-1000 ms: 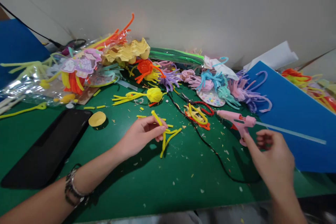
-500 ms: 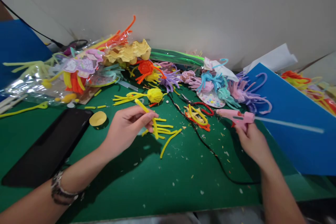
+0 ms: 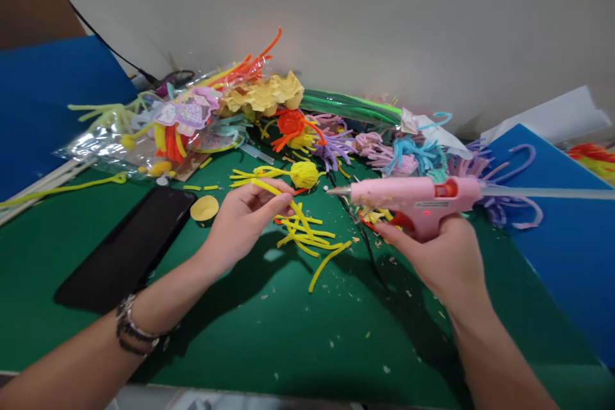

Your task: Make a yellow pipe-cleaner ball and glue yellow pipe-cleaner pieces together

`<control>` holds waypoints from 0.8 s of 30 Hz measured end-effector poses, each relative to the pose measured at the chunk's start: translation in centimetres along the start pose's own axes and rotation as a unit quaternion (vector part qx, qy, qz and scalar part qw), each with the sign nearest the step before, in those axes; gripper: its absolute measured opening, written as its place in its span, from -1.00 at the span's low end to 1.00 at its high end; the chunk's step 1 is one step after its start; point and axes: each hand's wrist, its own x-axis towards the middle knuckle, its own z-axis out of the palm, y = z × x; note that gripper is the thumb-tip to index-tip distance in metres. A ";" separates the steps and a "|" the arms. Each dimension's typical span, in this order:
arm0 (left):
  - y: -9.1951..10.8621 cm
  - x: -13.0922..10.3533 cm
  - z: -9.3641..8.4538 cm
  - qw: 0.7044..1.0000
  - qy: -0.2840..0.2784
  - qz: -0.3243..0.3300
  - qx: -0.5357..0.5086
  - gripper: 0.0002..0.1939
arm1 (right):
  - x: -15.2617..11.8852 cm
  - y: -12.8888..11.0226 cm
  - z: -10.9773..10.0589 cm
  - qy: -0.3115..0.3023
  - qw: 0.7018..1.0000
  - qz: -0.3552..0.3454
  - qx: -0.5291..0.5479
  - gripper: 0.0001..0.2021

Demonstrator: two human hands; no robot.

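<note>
Between thumb and fingers, my left hand (image 3: pixel 247 221) pinches a yellow fuzzy stem (image 3: pixel 302 216). My right hand (image 3: pixel 449 256) is wrapped round the handle of a pink glue gun (image 3: pixel 408 195), whose metal nozzle points left toward the stem without touching it. A clear glue stick (image 3: pixel 548 193) sticks out of the gun's back. Several short yellow stem pieces (image 3: pixel 329 264) lie on the green table just right of my left hand. Behind them is a yellow pompom-like ball (image 3: pixel 304 175) with stems spreading to its left.
A black phone (image 3: pixel 132 246) and a round beige piece (image 3: pixel 204 207) lie at the left. Plastic bags, an egg carton (image 3: pixel 266 95) and colourful stem bundles line the wall. Blue boards (image 3: pixel 552 218) stand on both sides. A black cord crosses the table.
My right hand has raised the glue gun and brought it left, nearer my left hand. The view has shifted, so the table items appear further right. My left hand still holds the stem.
</note>
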 end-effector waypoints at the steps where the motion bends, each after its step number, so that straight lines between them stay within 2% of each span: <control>1: 0.0 0.0 -0.1 1.000 0.004 0.002 0.001 -0.84 | -0.4 -0.2 0.6 -0.003 1.000 0.000 0.016 -0.68; 7: -0.1 0.1 0.0 1.000 0.003 0.014 0.003 -0.88 | -1.6 -0.4 1.6 -0.032 0.999 -0.002 0.007 -0.71; 13: 0.1 -0.1 0.2 0.999 0.001 0.031 0.008 -0.89 | -1.2 0.8 2.2 -0.035 0.998 -0.052 -0.001 -0.80; 24: 0.0 -0.2 0.1 0.999 0.010 0.031 -0.001 -0.94 | -0.8 0.6 1.8 -0.071 0.994 -0.077 -0.030 -0.77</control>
